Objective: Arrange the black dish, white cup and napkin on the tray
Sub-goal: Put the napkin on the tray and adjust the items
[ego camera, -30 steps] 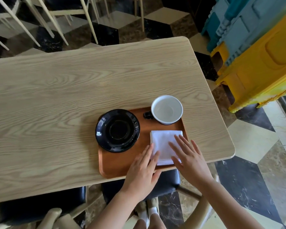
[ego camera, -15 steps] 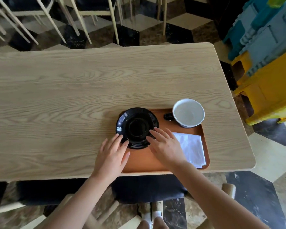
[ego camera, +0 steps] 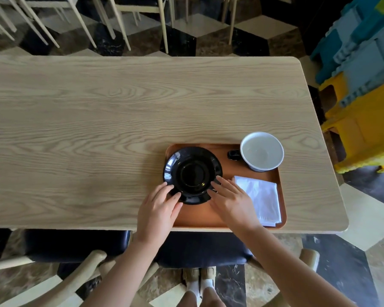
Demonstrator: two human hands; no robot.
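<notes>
An orange-brown tray (ego camera: pixel 200 216) lies at the near right of the wooden table (ego camera: pixel 120 107). The glossy black dish (ego camera: pixel 192 173) sits on the tray's left part, its left rim level with the tray's edge. My left hand (ego camera: pixel 157 211) holds the dish's near-left rim with spread fingers. Across from it, my right hand (ego camera: pixel 231 202) holds the near-right rim. The empty white cup (ego camera: pixel 262 151) with a black handle stands upright at the tray's far right corner. A folded white napkin (ego camera: pixel 262 198) lies flat at the tray's near right, beside my right hand.
Stacked yellow and blue plastic stools (ego camera: pixel 364 120) stand off the table's right end. A dark-cushioned chair (ego camera: pixel 75 244) is tucked under the near edge. Several pale chair legs (ego camera: pixel 120 18) stand beyond the far edge. The tray's near rim lies close to the table edge.
Both hands left the napkin and went left to the black dish, now touching its near rim. The dish sits further onto the tray than a second ago. The camera view shifted.
</notes>
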